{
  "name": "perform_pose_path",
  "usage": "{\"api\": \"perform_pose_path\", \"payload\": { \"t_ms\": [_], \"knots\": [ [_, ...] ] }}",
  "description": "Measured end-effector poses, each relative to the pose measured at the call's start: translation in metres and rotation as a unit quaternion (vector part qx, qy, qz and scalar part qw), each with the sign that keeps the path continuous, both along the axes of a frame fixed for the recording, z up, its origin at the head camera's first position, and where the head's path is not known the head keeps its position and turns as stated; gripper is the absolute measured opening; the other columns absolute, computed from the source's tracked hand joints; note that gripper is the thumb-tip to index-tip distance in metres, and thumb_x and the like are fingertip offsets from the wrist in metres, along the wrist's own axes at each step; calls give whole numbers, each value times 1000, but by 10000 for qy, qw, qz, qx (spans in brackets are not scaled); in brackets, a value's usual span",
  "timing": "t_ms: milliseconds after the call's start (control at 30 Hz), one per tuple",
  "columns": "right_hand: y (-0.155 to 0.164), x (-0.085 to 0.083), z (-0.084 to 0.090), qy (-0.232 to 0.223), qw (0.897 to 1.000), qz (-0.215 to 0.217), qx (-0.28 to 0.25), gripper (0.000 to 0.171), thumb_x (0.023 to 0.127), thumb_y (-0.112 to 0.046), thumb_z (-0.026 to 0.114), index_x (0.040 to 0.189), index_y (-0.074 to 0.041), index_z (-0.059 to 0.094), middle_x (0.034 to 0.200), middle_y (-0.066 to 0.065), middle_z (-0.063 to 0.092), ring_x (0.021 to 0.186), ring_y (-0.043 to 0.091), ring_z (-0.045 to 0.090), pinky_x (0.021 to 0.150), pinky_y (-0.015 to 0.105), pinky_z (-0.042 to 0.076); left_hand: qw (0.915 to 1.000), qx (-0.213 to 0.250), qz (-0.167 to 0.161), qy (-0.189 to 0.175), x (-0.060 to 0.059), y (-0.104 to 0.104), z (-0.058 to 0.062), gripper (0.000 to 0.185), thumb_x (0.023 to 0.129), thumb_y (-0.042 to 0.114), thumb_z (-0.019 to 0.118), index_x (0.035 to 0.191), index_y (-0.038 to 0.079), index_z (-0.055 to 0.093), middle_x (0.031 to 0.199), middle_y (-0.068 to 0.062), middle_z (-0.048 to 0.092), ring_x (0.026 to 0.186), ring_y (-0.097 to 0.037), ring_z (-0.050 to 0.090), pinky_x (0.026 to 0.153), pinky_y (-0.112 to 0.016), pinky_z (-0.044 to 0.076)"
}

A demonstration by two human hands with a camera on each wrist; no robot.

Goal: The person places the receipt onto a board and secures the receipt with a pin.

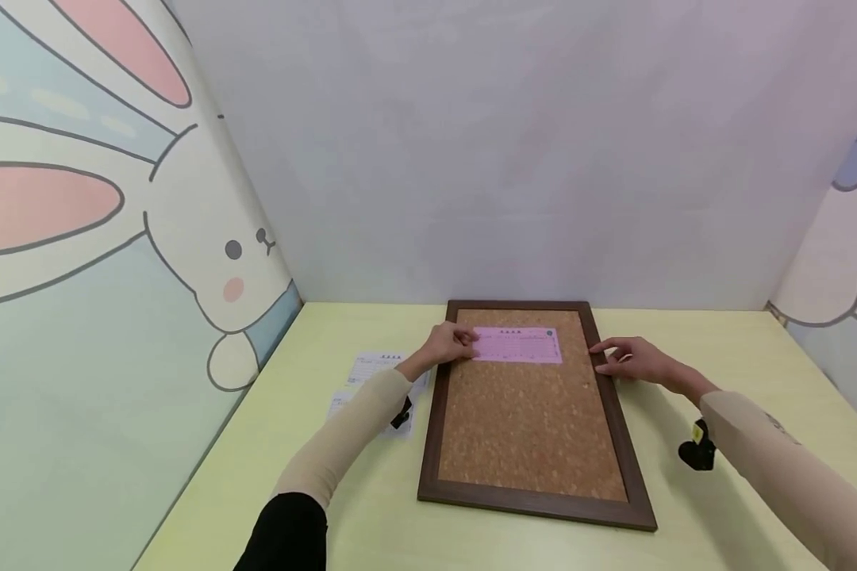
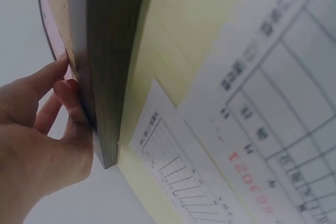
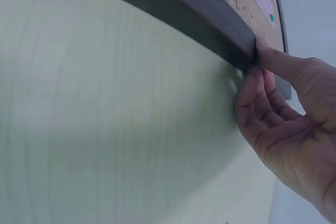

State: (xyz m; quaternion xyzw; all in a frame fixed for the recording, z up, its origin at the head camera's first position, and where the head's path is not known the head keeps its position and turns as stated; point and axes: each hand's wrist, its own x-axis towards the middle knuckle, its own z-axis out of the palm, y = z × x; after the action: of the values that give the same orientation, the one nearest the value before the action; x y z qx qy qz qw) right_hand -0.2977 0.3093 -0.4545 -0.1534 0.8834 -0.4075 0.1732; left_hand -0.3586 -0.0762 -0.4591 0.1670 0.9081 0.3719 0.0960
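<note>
A brown-framed corkboard [image 1: 532, 428] lies on the table, with a pink printed slip [image 1: 521, 347] across its upper part. One small green dot, perhaps a pin head [image 3: 272, 18], shows at the slip's upper right corner. My left hand [image 1: 451, 342] reaches over the frame's left side and pinches the slip's left end between thumb and fingers; whether anything else is between them is hidden. At the right side of the frame [image 3: 210, 14], my right hand [image 1: 636, 358] grips the wooden edge, one digit on top and the other fingers curled against its outer side.
White printed forms [image 1: 378, 369] lie on the pale yellow table [image 1: 728, 476] left of the corkboard, partly hidden by my left arm. A grey-white wall [image 1: 528, 159] stands behind the table. Side panels with a cartoon rabbit [image 1: 207, 238] bound the left.
</note>
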Motion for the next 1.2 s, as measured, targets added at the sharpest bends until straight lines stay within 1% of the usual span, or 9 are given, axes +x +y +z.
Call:
{"api": "perform_pose_path", "payload": {
  "t_ms": [167,300,467,600,733,833,933,1067,1200],
  "knots": [
    [0,0,1,-590,9975,-154,-362,54,101,-16,66,143,9,44,103,15,68,79,12,64,70,29,58,9993,284,-18,-230,2,-11,6,33,92,16,76,123,5,73,114,-14,73,92,-17,63,72,-21,49],
    [1,1,4,-868,9942,-235,-596,57,100,-13,66,145,11,41,101,11,68,81,10,66,73,29,59,9983,464,-80,-345,5,-24,15,35,97,13,69,131,4,68,119,-16,70,99,-23,67,79,-30,58],
    [5,0,4,-1441,9832,-459,-1024,63,100,-12,65,150,12,35,102,4,68,86,8,67,79,29,60,9979,569,38,-306,9,-56,25,39,98,17,69,134,4,65,119,-17,68,102,-28,69,88,-45,60],
    [6,1,3,-1506,9815,-502,-1066,62,101,-12,65,150,12,36,100,1,68,85,8,67,79,29,60,9982,520,208,-235,16,-90,29,41,98,17,69,136,3,64,119,-18,68,106,-36,68,90,-51,58],
    [3,3,5,-1493,9819,-458,-1071,62,101,-11,63,151,12,34,98,0,66,83,8,66,78,29,59,9976,379,564,-107,24,-127,27,41,96,13,70,135,1,64,117,-20,68,99,-34,67,86,-49,58],
    [2,3,5,-1514,9820,-397,-1053,61,102,-10,62,151,12,33,97,1,65,82,9,65,77,29,59,9958,237,885,-39,29,-153,22,42,93,11,73,133,1,65,115,-20,68,90,-24,65,79,-39,58],
    [3,3,5,-1567,9822,-338,-983,61,101,-11,63,150,12,33,96,2,63,82,10,63,76,29,58,9934,100,1140,-41,34,-174,17,43,91,11,77,131,1,67,108,-16,67,84,-18,59,72,-29,53],
    [5,4,4,-1571,9832,-297,-886,62,101,-13,64,150,12,33,98,3,62,83,12,62,76,29,58,9899,140,1401,-136,40,-195,12,45,88,11,79,130,-1,67,99,-11,63,79,-16,54,67,-25,47],
    [5,2,5,-1545,9836,-291,-881,62,102,-13,63,150,11,33,100,4,62,84,12,63,77,29,58,9863,156,1601,-367,43,-207,10,51,87,16,82,133,2,64,104,-11,60,83,-17,52,67,-25,44]
  ]
}}
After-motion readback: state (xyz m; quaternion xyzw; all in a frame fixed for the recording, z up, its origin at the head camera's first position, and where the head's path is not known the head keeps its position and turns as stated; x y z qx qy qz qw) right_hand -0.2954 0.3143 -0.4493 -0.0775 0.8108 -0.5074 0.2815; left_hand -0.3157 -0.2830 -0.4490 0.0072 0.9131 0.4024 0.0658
